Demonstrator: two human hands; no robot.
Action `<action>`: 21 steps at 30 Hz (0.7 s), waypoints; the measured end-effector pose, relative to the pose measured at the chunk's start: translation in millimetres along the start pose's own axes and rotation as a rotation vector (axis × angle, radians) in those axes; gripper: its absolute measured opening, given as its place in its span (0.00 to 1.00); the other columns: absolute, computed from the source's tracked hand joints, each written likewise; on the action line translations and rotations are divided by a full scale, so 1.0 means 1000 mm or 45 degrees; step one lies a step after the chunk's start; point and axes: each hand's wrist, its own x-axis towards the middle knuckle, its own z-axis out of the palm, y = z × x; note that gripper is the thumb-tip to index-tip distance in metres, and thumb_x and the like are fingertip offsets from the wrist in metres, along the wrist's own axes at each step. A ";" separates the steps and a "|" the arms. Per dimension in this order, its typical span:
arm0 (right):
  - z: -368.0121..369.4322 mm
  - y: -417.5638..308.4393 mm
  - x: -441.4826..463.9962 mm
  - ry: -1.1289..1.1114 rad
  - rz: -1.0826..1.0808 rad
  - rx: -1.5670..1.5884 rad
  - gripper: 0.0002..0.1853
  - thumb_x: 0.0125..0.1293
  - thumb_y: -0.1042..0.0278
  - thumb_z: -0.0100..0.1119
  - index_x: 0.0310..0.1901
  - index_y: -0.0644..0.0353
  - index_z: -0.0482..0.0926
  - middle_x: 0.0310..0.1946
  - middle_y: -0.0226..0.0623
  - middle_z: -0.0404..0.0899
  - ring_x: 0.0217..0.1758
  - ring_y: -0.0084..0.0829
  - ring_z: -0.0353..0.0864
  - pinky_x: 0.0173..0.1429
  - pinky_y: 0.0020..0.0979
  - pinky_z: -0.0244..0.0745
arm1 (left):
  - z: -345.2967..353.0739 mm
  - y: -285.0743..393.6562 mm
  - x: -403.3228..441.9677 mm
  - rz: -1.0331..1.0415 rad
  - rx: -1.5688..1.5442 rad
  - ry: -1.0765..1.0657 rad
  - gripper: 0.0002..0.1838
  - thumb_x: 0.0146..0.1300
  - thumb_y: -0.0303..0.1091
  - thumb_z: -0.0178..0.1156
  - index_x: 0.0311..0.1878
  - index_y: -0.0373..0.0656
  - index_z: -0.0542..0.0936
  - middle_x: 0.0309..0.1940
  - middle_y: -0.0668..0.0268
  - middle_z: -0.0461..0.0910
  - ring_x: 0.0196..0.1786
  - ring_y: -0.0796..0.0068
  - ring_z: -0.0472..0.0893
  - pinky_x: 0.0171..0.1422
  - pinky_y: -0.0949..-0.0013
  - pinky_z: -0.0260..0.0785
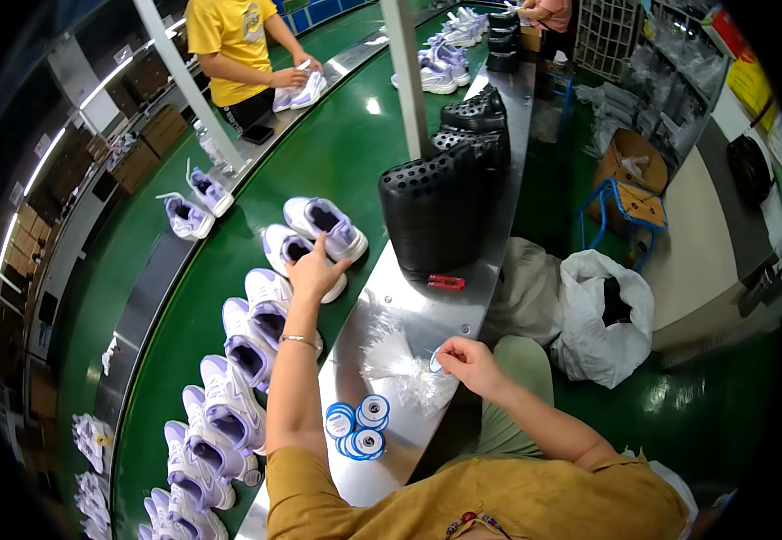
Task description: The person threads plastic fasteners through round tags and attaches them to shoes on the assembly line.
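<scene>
1. Nearest you, blue-rimmed round tags (pixel 357 427) lie in overlapping piles on the metal counter (pixel 346 355).
2. Your right hand (pixel 470 365) is over the counter's edge, its fingers closed on a single tag (pixel 435 360). Just beside it, a bundle of clear plastic strands (pixel 400 364) lies on the counter.
3. To your left, a row of white-and-lilac shoes (pixel 233 396) stands on the green belt (pixel 301 153).
4. Your left hand (pixel 315 270) reaches over the belt, fingers spread and touching the pair (pixel 323 223) at the far end of that row; you cannot tell whether they grip it.
5. A small red item (pixel 446 283) lies on the counter in front of the black bins (pixel 431 216), which have holes near their rims.
6. To your right, an open white bag (pixel 602 315) holds something dark.
7. Farther off, across the belt, a person in a yellow shirt (pixel 233 45) has both hands at another pair (pixel 305 90).
</scene>
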 end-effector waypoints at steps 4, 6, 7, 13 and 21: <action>0.007 -0.005 0.006 -0.008 -0.062 -0.084 0.05 0.62 0.72 0.56 0.33 0.65 0.76 0.21 0.24 0.72 0.25 0.13 0.68 0.29 0.19 0.64 | 0.006 -0.008 -0.010 0.081 -0.057 0.084 0.45 0.44 0.49 0.68 0.66 0.47 0.62 0.42 0.52 0.80 0.50 0.52 0.76 0.60 0.47 0.57; 0.011 -0.004 0.015 -0.028 -0.064 -0.096 0.05 0.62 0.72 0.56 0.33 0.66 0.75 0.21 0.24 0.72 0.25 0.13 0.67 0.29 0.19 0.64 | 0.005 -0.010 -0.028 0.078 -0.090 0.264 0.41 0.43 0.42 0.70 0.63 0.45 0.65 0.47 0.55 0.75 0.54 0.54 0.71 0.57 0.51 0.61; 0.012 -0.005 0.022 -0.024 -0.084 -0.107 0.06 0.62 0.72 0.56 0.32 0.66 0.75 0.20 0.24 0.72 0.24 0.13 0.67 0.29 0.19 0.64 | 0.008 -0.013 -0.036 0.060 -0.134 0.388 0.39 0.43 0.37 0.70 0.61 0.43 0.66 0.48 0.55 0.72 0.53 0.55 0.71 0.57 0.53 0.62; 0.045 -0.049 0.063 -0.118 -0.272 -0.318 0.05 0.63 0.72 0.55 0.35 0.65 0.76 0.21 0.25 0.72 0.25 0.13 0.68 0.28 0.20 0.63 | 0.032 -0.027 -0.055 0.017 -0.408 0.773 0.29 0.44 0.29 0.70 0.51 0.34 0.70 0.43 0.52 0.74 0.49 0.55 0.74 0.53 0.57 0.67; 0.084 -0.048 0.148 0.052 -0.761 -0.681 0.05 0.61 0.69 0.53 0.32 0.59 0.74 0.28 0.42 0.78 0.31 0.47 0.78 0.34 0.42 0.70 | 0.046 -0.028 -0.057 -0.432 -1.773 0.383 0.09 0.59 0.23 0.59 0.41 0.29 0.72 0.32 0.60 0.77 0.29 0.72 0.80 0.33 0.74 0.76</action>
